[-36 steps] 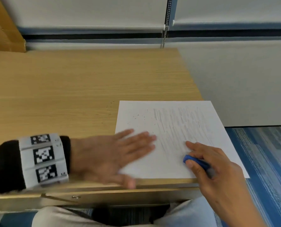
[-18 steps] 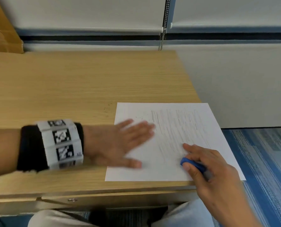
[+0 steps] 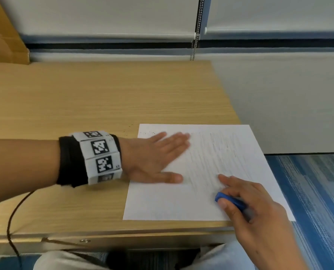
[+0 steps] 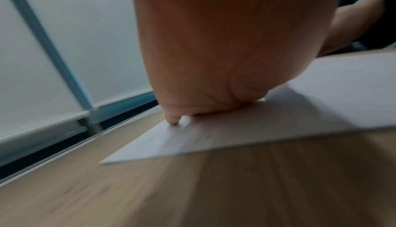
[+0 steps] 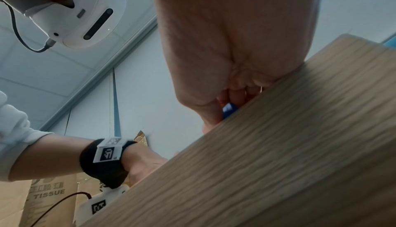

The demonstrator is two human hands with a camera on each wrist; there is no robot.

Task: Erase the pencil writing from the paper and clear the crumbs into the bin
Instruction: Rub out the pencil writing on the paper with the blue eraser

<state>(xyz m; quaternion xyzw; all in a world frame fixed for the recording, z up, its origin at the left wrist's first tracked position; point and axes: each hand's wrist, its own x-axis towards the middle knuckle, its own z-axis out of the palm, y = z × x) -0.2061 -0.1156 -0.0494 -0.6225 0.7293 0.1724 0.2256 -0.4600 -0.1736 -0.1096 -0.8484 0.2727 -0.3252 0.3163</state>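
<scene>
While the flat left hand [image 3: 152, 154] pins the paper [image 3: 162, 203], the right hand [image 3: 255, 207] pinches a blue eraser [image 3: 223, 197]. Faint writing [image 3: 216, 156] seemingly remains, so rubbing comes next.

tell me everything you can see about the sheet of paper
The paper is a single white sheet lying flat at the desk's near right corner, its right edge overhanging. Faint grey pencil strokes cover its middle; dark crumbs speckle its far left corner. The left hand presses flat on its left side, and the right hand holds a blue eraser on its near part.
</scene>
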